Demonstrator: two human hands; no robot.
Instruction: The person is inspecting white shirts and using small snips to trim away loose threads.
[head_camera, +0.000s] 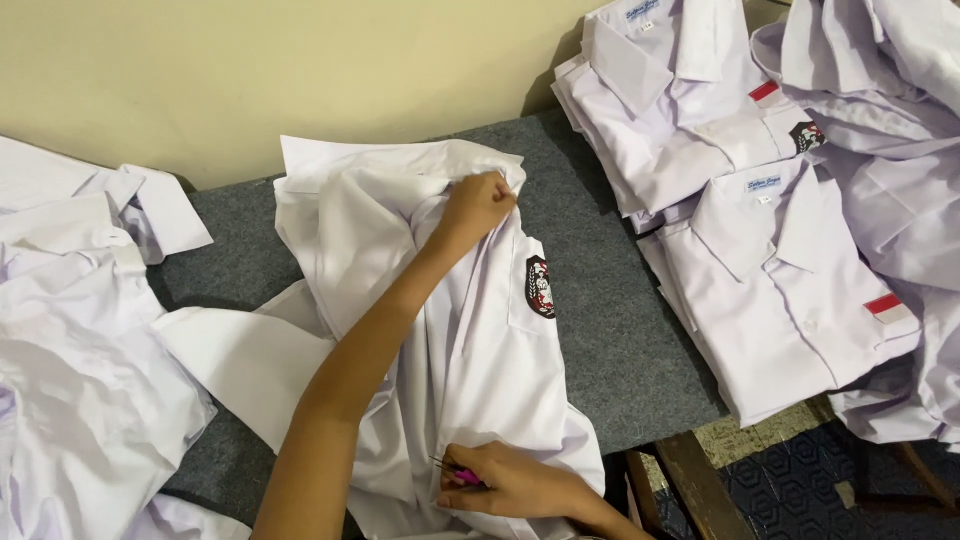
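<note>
With your left hand (478, 205) pinching the white shirt (470, 340) at centre frame, keep it taut while your right hand (505, 485), low centre, grips the pink snips (462, 475).

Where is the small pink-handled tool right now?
In the head view, bottom centre: the small pink-handled tool sits in the right hand, against the lower edge of the white shirt.
</note>
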